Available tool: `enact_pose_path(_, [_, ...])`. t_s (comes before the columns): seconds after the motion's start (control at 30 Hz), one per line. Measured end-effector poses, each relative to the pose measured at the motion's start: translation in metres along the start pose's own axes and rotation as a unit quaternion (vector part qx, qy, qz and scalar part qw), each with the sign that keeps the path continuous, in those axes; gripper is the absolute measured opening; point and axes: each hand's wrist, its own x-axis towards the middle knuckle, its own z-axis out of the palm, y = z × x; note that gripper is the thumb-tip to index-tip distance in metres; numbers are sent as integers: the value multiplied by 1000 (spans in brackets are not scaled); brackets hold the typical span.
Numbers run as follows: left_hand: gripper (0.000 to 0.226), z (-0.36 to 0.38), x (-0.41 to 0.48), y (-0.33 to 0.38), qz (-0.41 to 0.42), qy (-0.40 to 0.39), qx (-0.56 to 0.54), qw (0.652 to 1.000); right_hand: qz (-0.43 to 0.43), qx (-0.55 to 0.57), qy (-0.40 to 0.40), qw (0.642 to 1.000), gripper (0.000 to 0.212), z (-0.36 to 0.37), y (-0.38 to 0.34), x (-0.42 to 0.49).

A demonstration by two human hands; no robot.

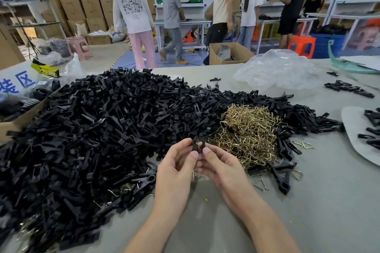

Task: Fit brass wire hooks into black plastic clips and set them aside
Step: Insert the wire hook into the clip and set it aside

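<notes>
the left hand [176,163] and right hand [221,163] meet over the table [308,222], their grip pinching one black clip [198,145] held upright between the fingertips. the brass hook heap [249,129] lies just beyond and right, nearer the right hand.

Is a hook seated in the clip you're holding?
Cannot tell: left hand and right hand pinch the clip; fingertips cover its lower half, and the hook pile lies just behind it.

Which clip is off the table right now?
The clip pinched between the left hand and right hand; the rest lie heaped or scattered.
</notes>
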Motion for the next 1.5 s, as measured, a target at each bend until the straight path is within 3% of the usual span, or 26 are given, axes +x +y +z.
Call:
enact_pose_path(0.33, [25, -1, 0, 2, 29, 56, 31, 998, -8, 30, 8, 999, 26, 1, 4, -1])
enact_pose_path(0.53, [23, 2, -1, -2, 24, 42, 35, 998, 3, 87, 30, 996, 24, -1, 0, -1])
enact_pose_path(0.77, [25, 2, 2, -3, 27, 29, 49, 998, 10, 72, 39, 997, 24, -2, 0, -1])
enact_pose_path(0.97, [25, 3, 0, -4, 45, 26, 79, 996, -5, 51, 47, 998, 40, -2, -1, -1])
enact_pose_path(1.13, [26, 4, -1, -3, 51, 22, 82, 995, 0, 35, 44, 998, 30, -3, 2, -1])
enact_pose_path(1.27, [24, 3, -1, -2, 47, 20, 84, 995, 2, 26, 37, 999, 43, -3, 1, -2])
enact_pose_path(1.5, [25, 0, -5, -1, 69, 8, 114, 991, 13, 6, 27, 1000, 40, -8, -2, -3])
